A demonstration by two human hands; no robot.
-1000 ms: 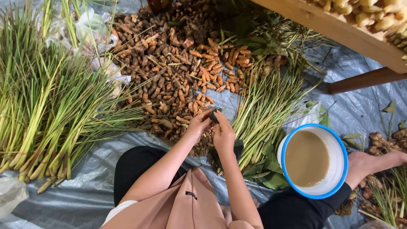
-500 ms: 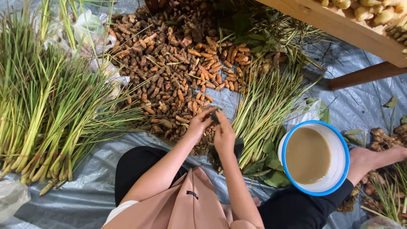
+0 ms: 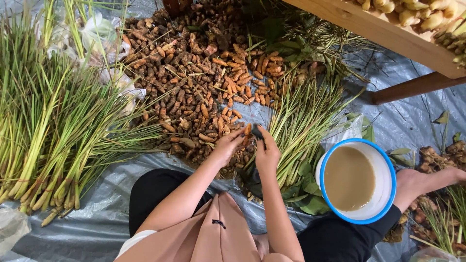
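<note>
Left hand [image 3: 228,145] pinches a small orange root [image 3: 247,131] at its fingertips, fingers curled around it. Right hand [image 3: 266,153] is closed on a small dark tool [image 3: 257,132], whose tip meets the root; what kind of tool it is cannot be told. Both hands meet just above the near edge of a big root pile [image 3: 194,82], brown pieces mixed with orange ones, lying on a grey tarp [image 3: 97,228].

Just right of the hands lies a bundle of green stalks [image 3: 301,121] with broad leaves [image 3: 306,189] at its near end. Beside that, near the person's right knee, stands a white bowl [image 3: 386,170] with a blue rim, holding cloudy beige water. A bare foot [image 3: 417,182] rests just past the bowl, near more knobbly roots [image 3: 437,155].

Far left, a thick heap of long grass stalks [image 3: 48,131] spreads over the tarp. At the top right, a wooden table [image 3: 388,34] edge carries pale roots [image 3: 412,12].
</note>
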